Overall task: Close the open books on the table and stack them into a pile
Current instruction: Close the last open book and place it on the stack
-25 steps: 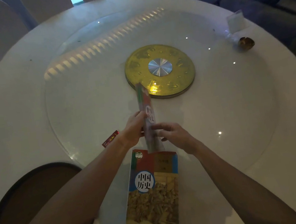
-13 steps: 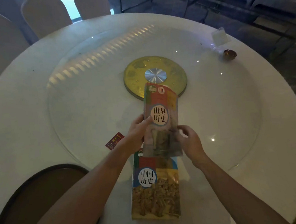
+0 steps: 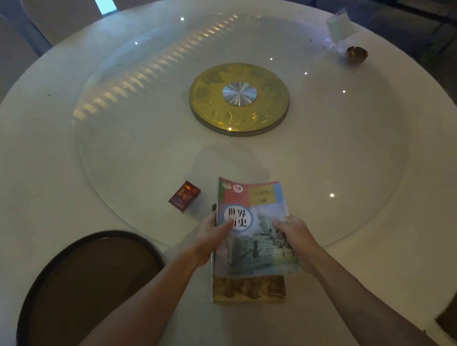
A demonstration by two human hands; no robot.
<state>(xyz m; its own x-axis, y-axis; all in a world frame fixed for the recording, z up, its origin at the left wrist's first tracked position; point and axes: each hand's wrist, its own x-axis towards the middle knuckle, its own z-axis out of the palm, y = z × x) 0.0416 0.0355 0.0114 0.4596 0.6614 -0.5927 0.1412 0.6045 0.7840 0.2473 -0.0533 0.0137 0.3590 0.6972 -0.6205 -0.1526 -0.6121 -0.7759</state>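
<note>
A closed book with a red, blue and grey cover (image 3: 253, 206) lies face up over a second closed book (image 3: 248, 289), of which only the yellow-brown lower strip shows. Both rest near the front of the round white table (image 3: 40, 177). My left hand (image 3: 212, 237) grips the top book's left edge, thumb on the cover. At the right edge, my right hand (image 3: 295, 237) holds the same book with fingers on the cover.
A small red packet (image 3: 184, 196) lies just left of the books. A gold disc (image 3: 239, 98) marks the middle of the glass turntable (image 3: 135, 142). A dark round chair back (image 3: 85, 292) stands front left. A small brown bowl (image 3: 356, 54) and clear wrapper (image 3: 341, 26) sit far right.
The held book, first upright on its edge, was turned flat and brought toward me, down over the other closed book. Both hands moved with it.
</note>
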